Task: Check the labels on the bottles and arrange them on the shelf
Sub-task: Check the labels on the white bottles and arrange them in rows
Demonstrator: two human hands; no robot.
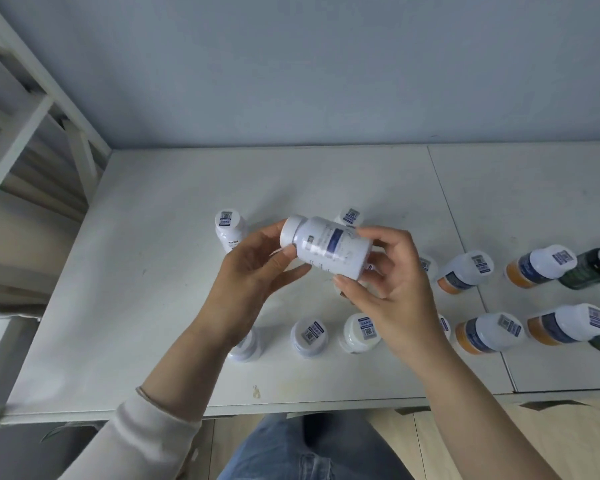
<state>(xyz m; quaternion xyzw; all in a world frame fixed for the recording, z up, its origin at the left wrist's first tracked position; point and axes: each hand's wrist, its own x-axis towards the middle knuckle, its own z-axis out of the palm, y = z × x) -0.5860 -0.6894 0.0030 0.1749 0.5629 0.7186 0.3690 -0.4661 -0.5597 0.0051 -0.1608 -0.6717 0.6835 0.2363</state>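
Observation:
A white bottle (329, 247) with a white cap and a blue-banded label lies on its side in the air above the table, label facing up. My left hand (253, 271) grips its cap end and my right hand (392, 275) grips its base end. Under and around them several white bottles stand upright on the white table (136, 271), each with a code sticker on its cap, one at the far left (228, 230) and two near me (309, 336) (359, 332). My arms partly cover others.
To the right stand orange bottles with white caps (465, 271) (489, 332) (541, 266) (568, 323) and dark green ones (593, 268) at the frame edge. A white metal shelf frame (32, 109) rises at the left. A grey wall closes the back.

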